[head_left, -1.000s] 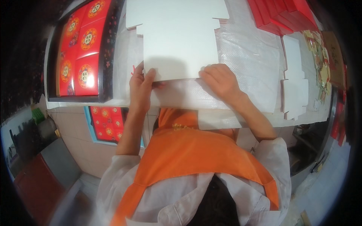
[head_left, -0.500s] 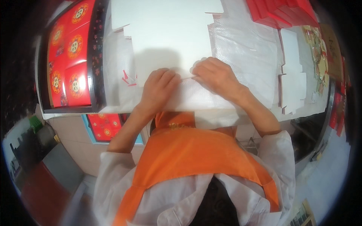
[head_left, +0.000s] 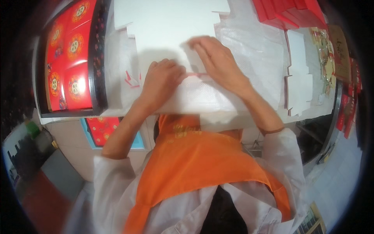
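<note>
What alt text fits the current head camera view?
A person's left hand is at the near edge of a flat white cardboard blank, the right hand over its near right corner. A dark tray of red packages lies left, red boxes upper right.

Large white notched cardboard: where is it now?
In the head view, the cardboard lies top centre, right of the black-sided tray of red packets, its near edge by the left hand.
</note>
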Motion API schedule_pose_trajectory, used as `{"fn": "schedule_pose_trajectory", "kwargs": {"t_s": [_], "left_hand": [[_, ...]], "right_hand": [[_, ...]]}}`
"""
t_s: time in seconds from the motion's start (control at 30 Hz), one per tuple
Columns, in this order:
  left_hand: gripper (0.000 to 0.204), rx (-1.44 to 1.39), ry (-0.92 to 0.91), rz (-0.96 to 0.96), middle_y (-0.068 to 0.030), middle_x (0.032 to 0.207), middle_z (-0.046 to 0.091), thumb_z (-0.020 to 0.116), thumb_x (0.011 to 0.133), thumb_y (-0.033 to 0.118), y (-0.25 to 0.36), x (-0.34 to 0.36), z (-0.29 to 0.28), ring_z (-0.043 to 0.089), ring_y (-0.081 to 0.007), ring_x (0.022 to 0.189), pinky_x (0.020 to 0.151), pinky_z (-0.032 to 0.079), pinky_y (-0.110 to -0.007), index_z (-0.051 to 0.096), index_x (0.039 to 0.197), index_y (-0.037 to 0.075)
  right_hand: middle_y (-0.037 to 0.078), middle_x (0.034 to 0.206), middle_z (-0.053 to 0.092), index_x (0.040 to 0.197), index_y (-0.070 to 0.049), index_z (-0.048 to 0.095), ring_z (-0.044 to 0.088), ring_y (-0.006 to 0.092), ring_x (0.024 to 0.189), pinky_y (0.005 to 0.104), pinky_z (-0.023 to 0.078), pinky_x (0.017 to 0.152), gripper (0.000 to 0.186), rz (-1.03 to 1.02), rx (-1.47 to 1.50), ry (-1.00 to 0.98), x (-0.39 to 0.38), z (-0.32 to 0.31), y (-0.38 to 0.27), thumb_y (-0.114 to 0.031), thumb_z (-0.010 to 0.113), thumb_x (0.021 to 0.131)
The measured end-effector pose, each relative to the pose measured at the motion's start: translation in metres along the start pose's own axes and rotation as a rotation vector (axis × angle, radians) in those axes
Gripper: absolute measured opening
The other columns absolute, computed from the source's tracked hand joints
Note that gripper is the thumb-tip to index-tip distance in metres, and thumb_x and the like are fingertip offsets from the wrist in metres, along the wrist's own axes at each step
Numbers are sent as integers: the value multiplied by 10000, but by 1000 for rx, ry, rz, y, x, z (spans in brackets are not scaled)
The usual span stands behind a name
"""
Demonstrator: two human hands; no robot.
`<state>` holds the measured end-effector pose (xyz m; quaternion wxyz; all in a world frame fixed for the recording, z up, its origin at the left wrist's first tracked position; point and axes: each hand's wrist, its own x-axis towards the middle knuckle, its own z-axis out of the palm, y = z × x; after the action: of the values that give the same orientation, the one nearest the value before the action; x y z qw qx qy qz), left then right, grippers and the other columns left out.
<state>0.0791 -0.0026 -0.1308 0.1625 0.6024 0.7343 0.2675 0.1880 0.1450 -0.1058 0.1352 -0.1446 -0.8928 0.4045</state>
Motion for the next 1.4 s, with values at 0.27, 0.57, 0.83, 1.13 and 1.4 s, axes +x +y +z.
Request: {"fn": "schedule_pose_trajectory", "kwargs": {"t_s": [0.27,0.57,0.83,1.13,1.4], "left_hand": [[117,-59,-43,34,-81,751,548,603,776,138,-5,4,0,503,-253,765,686,347,-358,621,842,43],[241,300,268,-101,-67,1001,589,530,800,73,6,8,6,519,-236,981,849,355,-366,578,1036,77],[397,588,106,-65,-99,1278,386,493,867,245,-9,24,6,339,-253,1193,978,224,-438,441,1241,125],[460,356,44,81,-114,1291,375,498,846,212,-22,38,7,329,-263,1220,1008,218,-431,395,1273,74],[316,282,208,-23,-69,1079,524,547,734,67,0,39,14,469,-242,1050,871,343,-408,524,1048,60]], "right_hand": [[105,1220,461,1211,-57,442,358,292,1204,480,232,1000,529,-137,-558,225,4,47,11,-59,572,699],[91,1251,447,1256,-70,406,331,287,1230,530,191,1004,536,-83,-649,181,11,49,15,-48,550,740],[102,1279,432,1280,-65,369,318,292,1245,543,164,1015,567,-53,-517,164,12,49,18,-53,560,746],[100,1297,410,1291,-53,349,310,287,1253,546,149,1025,554,-39,-469,152,12,49,21,-45,536,770],[106,1291,418,1295,-31,334,319,279,1256,514,143,1046,556,-31,-434,151,9,47,15,-15,513,769]]}}
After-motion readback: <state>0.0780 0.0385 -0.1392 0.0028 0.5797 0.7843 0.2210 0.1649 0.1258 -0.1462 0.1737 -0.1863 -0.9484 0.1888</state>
